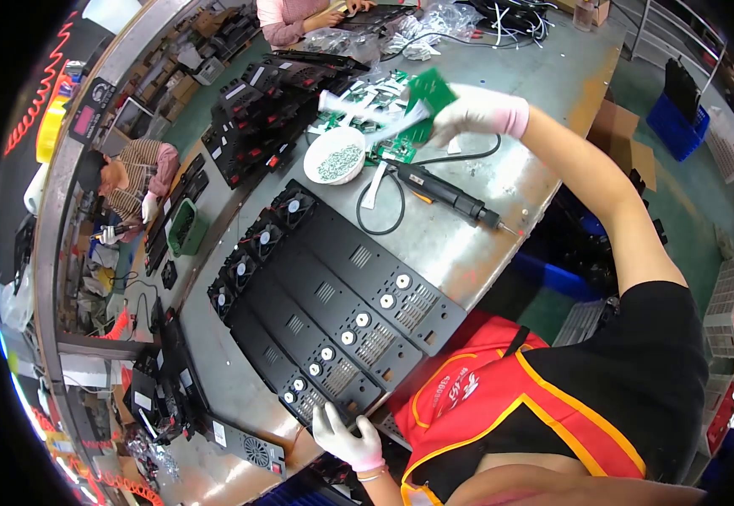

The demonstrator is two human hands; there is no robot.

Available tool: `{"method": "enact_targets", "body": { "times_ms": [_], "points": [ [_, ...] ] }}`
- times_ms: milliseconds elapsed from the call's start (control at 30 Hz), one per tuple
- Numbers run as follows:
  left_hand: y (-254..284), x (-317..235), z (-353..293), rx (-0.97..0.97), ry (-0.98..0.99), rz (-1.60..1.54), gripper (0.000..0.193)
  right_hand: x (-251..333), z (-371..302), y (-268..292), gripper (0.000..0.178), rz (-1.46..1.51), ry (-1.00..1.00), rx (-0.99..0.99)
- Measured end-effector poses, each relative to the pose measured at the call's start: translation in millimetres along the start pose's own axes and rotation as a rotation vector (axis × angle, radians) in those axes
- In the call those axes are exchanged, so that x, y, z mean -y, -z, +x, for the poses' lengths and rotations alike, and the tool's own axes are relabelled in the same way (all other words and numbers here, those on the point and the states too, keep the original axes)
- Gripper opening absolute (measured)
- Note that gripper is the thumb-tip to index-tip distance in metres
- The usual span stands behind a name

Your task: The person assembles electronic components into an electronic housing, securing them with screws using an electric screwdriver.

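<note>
My white-gloved right hand [478, 115] is raised over the far part of the bench, closed on a green circuit board [428, 99] with white strips or leads, blurred by motion. Below it, several more green boards [398, 150] with white pieces lie in a heap. My gloved left hand [347, 440] rests at the near edge of a row of black metal panels [325, 291], its thumb and fingers apart. The panels lie side by side, with white round parts near one end and black fans [242, 269] at the other.
Next to the heap stands a white bowl [334, 157] of small parts. A black electric screwdriver [451, 196] with a cord lies on the metal bench [502, 236]. Black housings [253, 110] are stacked at the far left. Across the bench, another person works beside a green bin [187, 228].
</note>
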State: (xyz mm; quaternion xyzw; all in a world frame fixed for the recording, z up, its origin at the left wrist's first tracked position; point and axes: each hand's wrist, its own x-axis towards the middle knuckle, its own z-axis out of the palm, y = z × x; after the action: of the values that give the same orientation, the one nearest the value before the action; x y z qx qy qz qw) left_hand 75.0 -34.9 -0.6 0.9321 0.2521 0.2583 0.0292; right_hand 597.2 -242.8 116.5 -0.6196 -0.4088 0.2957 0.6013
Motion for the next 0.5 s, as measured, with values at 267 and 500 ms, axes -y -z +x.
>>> {"method": "enact_targets", "body": {
  "times_ms": [267,500],
  "points": [
    [-16.1,-106.1,82.1,0.326,0.474,-2.323,0.091,14.1,-36.3,-227.4,0.055,-0.534,0.547,0.43],
    [-41.4,-81.5,89.8,0.16,0.866,-1.986,0.031,24.4,-38.0,-220.3,0.071,-0.285,0.642,0.885]
  ]
}}
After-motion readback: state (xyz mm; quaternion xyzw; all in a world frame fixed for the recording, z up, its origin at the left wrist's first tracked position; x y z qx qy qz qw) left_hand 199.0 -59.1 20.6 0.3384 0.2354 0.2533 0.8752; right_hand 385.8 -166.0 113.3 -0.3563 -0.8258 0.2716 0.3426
